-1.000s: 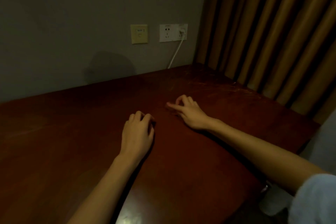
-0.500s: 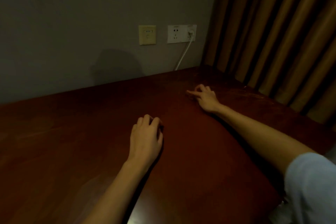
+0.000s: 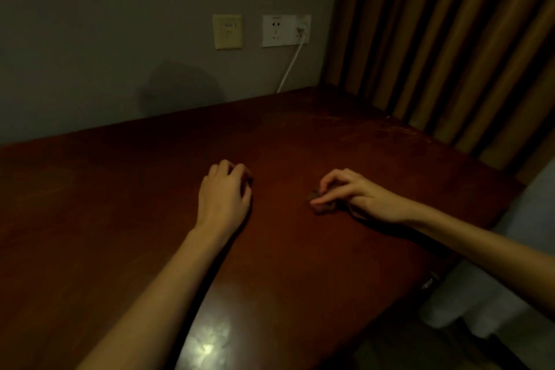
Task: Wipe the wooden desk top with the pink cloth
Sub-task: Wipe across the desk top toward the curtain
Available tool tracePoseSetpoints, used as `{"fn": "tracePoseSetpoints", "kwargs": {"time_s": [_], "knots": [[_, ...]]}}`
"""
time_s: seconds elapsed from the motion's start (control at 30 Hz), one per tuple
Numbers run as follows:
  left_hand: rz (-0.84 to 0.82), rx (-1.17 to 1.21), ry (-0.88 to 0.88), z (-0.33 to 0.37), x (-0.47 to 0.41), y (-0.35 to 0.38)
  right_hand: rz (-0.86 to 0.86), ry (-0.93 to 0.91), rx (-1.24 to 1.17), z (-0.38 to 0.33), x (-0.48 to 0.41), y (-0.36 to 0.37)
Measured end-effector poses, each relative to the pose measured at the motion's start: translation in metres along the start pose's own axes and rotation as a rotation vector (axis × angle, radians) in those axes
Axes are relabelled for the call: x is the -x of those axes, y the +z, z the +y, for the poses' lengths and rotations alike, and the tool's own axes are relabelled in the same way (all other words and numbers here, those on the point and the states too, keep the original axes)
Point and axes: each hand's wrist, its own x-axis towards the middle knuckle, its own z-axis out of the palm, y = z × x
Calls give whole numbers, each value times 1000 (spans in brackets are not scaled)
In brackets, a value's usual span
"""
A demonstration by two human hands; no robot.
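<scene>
The right hand (image 3: 351, 192) pinches a small crumpled pink cloth (image 3: 322, 204) against the dark wooden table (image 3: 300, 264), right of centre. The left hand (image 3: 223, 195) rests curled, holding nothing. Better to spread the cloth flatter, press evenly, and sweep in long overlapping strokes.

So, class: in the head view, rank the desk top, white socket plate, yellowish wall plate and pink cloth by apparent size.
1. desk top
2. white socket plate
3. yellowish wall plate
4. pink cloth, mostly hidden under the right hand, so unsure.
</scene>
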Motion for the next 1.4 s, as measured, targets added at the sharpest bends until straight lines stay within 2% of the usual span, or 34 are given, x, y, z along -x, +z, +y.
{"fn": "tracePoseSetpoints", "kwargs": {"time_s": [0.13, 0.23, 0.3, 0.37, 0.47, 0.57, 0.7, 0.73, 0.83, 0.9, 1.0, 1.07, 1.1, 1.17, 1.27, 1.33, 1.4], "knots": [[-22, -7, -3, 1, 0, -2, 144, 243, -138, 30, -21, -21], [-27, -11, 4, 3, -1, -4, 236, 300, -206, 28, -47, -14], [-29, 0, -1, 4, -1, -5, 240, 271, -245, 9, -50, -2], [-37, 3, -6, 5, 1, -7, 157, 201, -278, -21, -29, 7], [-44, 1, -3, 4, 3, -8, -24, 20, -156, -57, 35, 24], [-49, 0, -4, 5, 4, -7, -33, -89, -199, -61, 99, 24], [-58, -5, -3, 7, 7, -7, 223, 146, -219, -10, 111, -17], [-57, -6, 0, 7, 7, -8, 251, 209, -171, 6, 103, -23], [-58, -7, 0, 7, 7, -8, 195, 289, -41, 22, 64, -22], [-56, -7, 0, 8, 8, -8, 185, 261, -24, -4, 39, 1], [-51, -4, 7, 9, 9, -7, 51, 21, -58, -66, 51, 36], [-46, 3, 11, 10, 9, -6, -44, -116, -156, -73, 78, 39], [-43, 5, 12, 10, 9, -5, -49, -107, -198, -64, 87, 31], [-38, -2, 13, 9, 11, -4, 82, -13, -188, -29, 88, 8], [-28, -16, 32, 8, 11, -1, 271, 183, 45, 26, 53, -18], [-31, -18, 36, 8, 10, 0, 306, 307, 272, 51, 10, -19], [-31, -10, 27, 7, 9, 0, 305, 390, 354, 43, -35, -10]]}}
